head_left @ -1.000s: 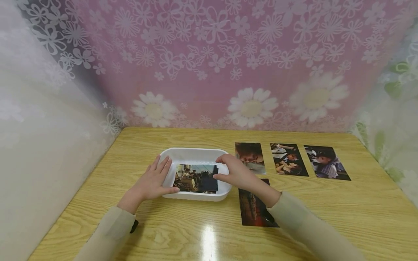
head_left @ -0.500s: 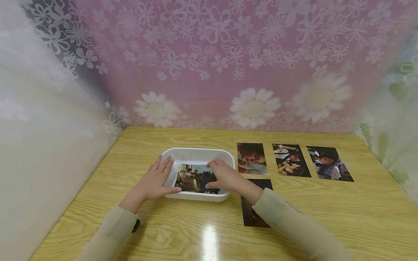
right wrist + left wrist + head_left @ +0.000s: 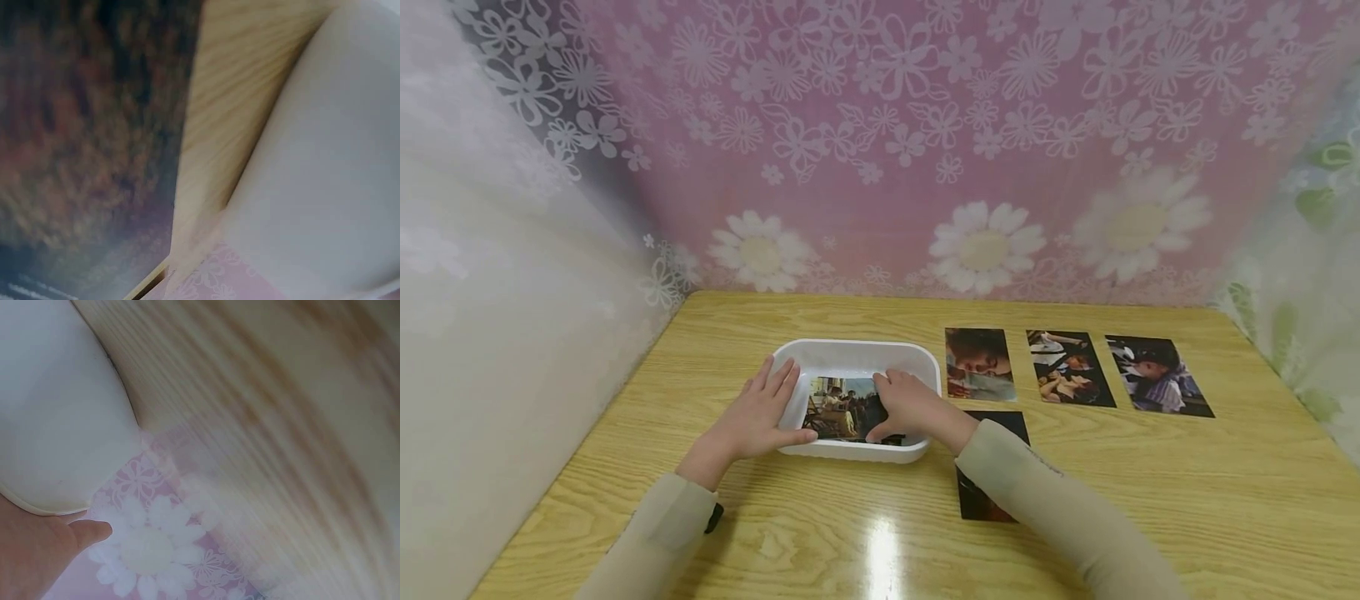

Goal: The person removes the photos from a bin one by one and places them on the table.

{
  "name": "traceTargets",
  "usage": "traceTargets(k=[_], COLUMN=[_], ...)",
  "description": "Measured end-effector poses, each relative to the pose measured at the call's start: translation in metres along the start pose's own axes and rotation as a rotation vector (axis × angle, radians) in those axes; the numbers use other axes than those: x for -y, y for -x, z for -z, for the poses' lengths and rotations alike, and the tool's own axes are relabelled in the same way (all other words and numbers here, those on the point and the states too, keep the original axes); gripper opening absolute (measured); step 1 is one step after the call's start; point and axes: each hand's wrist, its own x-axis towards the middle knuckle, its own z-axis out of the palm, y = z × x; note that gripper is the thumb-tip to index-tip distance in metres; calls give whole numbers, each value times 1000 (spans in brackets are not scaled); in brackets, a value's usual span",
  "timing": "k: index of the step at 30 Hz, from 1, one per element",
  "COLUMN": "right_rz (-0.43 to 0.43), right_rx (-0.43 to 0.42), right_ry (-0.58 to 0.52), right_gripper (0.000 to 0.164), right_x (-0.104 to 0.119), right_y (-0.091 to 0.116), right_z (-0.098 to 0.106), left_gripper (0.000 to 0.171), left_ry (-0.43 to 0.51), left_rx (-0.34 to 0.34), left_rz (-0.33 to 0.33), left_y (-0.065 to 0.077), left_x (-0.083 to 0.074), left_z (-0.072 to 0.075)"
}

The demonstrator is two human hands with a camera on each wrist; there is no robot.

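A white oblong tray [image 3: 842,350] stands on the wooden table, with a small stack of photos in it. The top photo [image 3: 838,408] shows seated figures. My left hand [image 3: 748,421] rests on the tray's left end, its fingers straight over the rim and the thumb along the front edge. Inside the tray my right hand [image 3: 910,404] holds the top photo across its width, fingertips at the far edge and thumb at the near edge. The photo's right end is hidden under that hand. In the left wrist view a thumb or finger shows beside the tray wall [image 3: 50,412].
Three photos lie in a row at the back right: a left one [image 3: 979,364], a middle one [image 3: 1070,368] and a right one [image 3: 1159,375]. A dark photo [image 3: 981,496] lies nearer, partly beneath my right forearm. A pink flowered backdrop [image 3: 865,167] rises behind the table.
My right hand has moved left and further over the top photo, and its fingertips have come onto the photo's edges. The left hand keeps its place on the tray.
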Motion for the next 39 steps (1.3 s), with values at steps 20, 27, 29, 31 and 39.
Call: traceTargets(k=[20,27,29,31,39], right_rz=[-73,-97,-100,-101,-63], right_rx=[67,51,45,38,-69], right_ry=[104,91,77,68,23], right_gripper=[94,90,87,83,77], right_x=[3,2,2,2,1], right_y=[-5,-6,-7,-7,-7], right_z=[-1,-2,-2,-3,-2], left_gripper=[101,101,102,102,101], left_ry=[1,-3,-3,-1,-2], left_rx=[2,2,6,9,6], left_rz=[3,4,6,7,2], left_y=[1,0,0,0,0], left_x=[-1,-1,-1,-1,-1], left_z=[2,1,1,2,2])
